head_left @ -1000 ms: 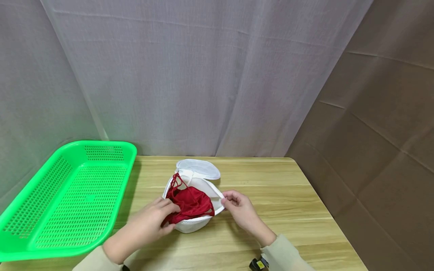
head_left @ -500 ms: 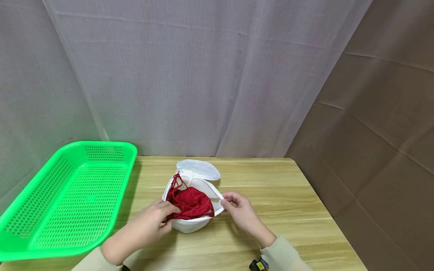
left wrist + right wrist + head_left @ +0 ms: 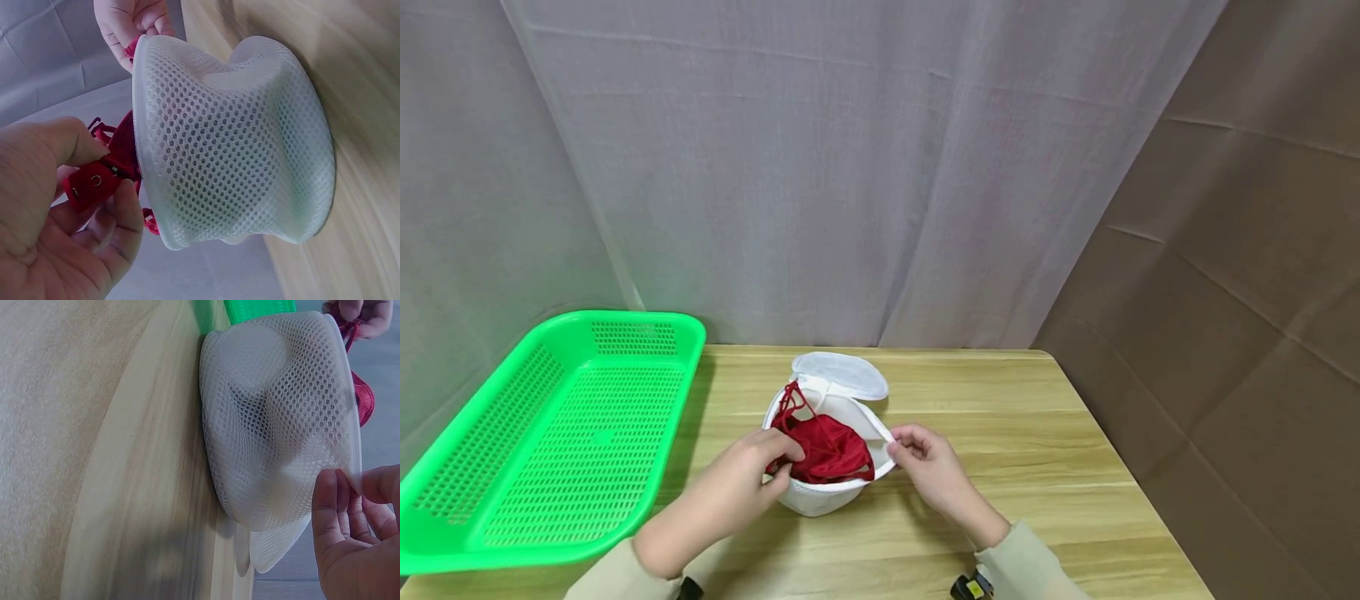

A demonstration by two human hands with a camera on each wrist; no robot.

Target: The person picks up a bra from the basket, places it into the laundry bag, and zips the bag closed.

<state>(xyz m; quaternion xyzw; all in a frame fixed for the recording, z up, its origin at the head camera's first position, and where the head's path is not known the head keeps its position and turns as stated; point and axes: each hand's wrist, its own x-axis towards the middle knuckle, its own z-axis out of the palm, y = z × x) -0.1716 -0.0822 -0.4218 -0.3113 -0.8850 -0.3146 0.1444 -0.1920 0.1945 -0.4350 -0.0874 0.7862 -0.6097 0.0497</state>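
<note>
A white mesh laundry bag [image 3: 820, 502] stands on the table with its round lid [image 3: 850, 377] folded back. Inside its mouth lies a red bra [image 3: 835, 452], its thin straps looped up against the far left rim. At the bag's left rim, my left hand [image 3: 745, 475] pinches the bra between thumb and fingers. The left wrist view shows the held part as the band end with small metal hooks [image 3: 94, 182], outside the zipped edge. On the opposite side my right hand [image 3: 936, 471] pinches the bag's rim, thumb against fingers, and the mouth gapes wide.
A large green plastic basket [image 3: 691, 367] with perforated sides stands at the left of the wooden table [image 3: 1000, 392]. Grey cloth [image 3: 775, 167] hangs behind the table, and a brown panel [image 3: 1240, 333] rises along the right.
My left hand has risen slightly and moved a little right, with its fingers drawn into a closer pinch on the bra. The right hand and the bag stay almost where they were.
</note>
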